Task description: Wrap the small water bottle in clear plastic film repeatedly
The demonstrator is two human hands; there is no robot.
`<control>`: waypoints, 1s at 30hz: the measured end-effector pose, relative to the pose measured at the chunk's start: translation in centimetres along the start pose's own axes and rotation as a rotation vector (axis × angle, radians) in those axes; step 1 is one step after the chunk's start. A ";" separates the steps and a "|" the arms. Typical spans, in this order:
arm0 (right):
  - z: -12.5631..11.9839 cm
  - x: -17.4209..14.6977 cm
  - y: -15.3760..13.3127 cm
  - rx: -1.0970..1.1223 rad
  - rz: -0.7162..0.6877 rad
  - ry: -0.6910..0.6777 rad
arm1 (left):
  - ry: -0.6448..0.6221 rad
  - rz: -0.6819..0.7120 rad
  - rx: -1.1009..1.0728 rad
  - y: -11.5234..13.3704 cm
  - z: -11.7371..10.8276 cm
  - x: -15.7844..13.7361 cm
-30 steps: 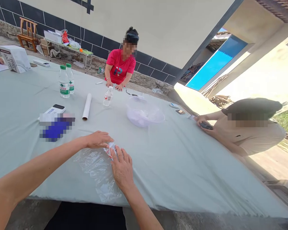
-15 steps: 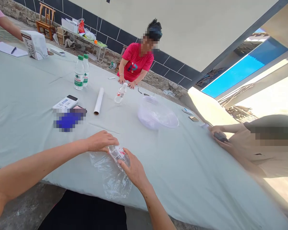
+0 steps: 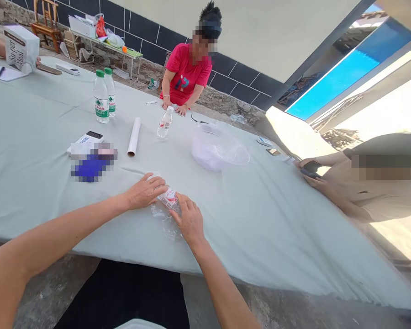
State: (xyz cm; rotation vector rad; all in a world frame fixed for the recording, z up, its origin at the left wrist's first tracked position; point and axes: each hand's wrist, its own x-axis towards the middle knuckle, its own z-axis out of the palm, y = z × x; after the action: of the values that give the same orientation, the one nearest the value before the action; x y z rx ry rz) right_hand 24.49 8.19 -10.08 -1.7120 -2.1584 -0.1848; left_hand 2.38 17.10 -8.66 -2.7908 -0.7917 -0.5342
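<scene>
A clear plastic bottle (image 3: 170, 197) with a red and white label lies on its side on the cloth, between my two hands. My left hand (image 3: 146, 190) is closed over its left end, which the fingers hide. At the other end, my right hand (image 3: 191, 220) holds the bottle with the thumb on the near side and fingers over the top. Crinkled clear plastic film (image 3: 169, 225) lies under and in front of the bottle. Whether the film wraps round the bottle, I cannot tell.
Beyond my hands are a white roll (image 3: 134, 137), an upright bottle (image 3: 165, 122) and a translucent basin (image 3: 219, 148). Two green-capped bottles (image 3: 102, 98), a phone-topped box (image 3: 85, 142) and a carton (image 3: 20, 48) stand left. People are across the table (image 3: 277, 219), at right and far left.
Both hands have moved forward with the bottle, away from the table's near edge. The label shows a different side, and less film shows in front. The view has shifted a little.
</scene>
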 end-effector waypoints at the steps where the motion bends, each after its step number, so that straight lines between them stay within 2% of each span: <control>1: 0.1 -0.7 -0.4 -0.027 -0.028 0.021 | 0.007 0.002 0.000 0.2 -0.3 -0.9; 4: -0.8 -3.0 -2.1 -0.034 -0.108 0.042 | 0.018 -0.013 -0.037 1.2 -1.7 -4.5; 7: -3.1 -4.5 -3.1 0.115 -0.215 0.057 | -0.003 -0.011 -0.152 2.1 -3.8 -8.0; 9: -4.6 -4.3 -2.8 0.265 -0.206 0.111 | 0.009 -0.022 -0.239 2.5 -5.3 -9.3; 10: -5.2 -3.8 -2.4 0.328 -0.158 0.145 | 0.034 -0.043 -0.265 2.6 -6.0 -9.4; 13: -5.7 -1.7 -1.4 0.405 0.081 0.158 | 0.128 -0.163 -0.217 2.8 -7.2 -7.5; 15: -4.9 -0.8 -1.4 0.386 0.194 0.041 | 0.121 -0.222 -0.160 2.9 -7.2 -5.2; 18: -3.4 -1.1 -2.6 0.336 0.225 -0.139 | -0.059 -0.224 -0.181 2.6 -6.4 -2.4; 21: -2.9 -2.6 -4.2 0.370 0.198 -0.172 | -0.254 -0.244 -0.289 1.9 -5.9 -2.2; 24: -3.2 -4.1 -5.7 0.446 0.158 -0.165 | -0.285 -0.217 -0.416 1.4 -6.0 -5.0; 27: -3.7 -5.5 -7.3 0.523 0.036 -0.215 | -0.222 -0.186 -0.550 1.5 -6.2 -9.0; 30: -4.0 -6.6 -8.3 0.576 -0.109 -0.299 | -0.128 -0.226 -0.612 2.2 -6.1 -12.5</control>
State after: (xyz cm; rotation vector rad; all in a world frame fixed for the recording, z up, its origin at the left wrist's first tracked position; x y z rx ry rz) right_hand 18.57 -1.27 -7.74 -1.3485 -2.2097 0.6423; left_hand -8.08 7.73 -8.14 -3.3351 -1.1430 -0.7479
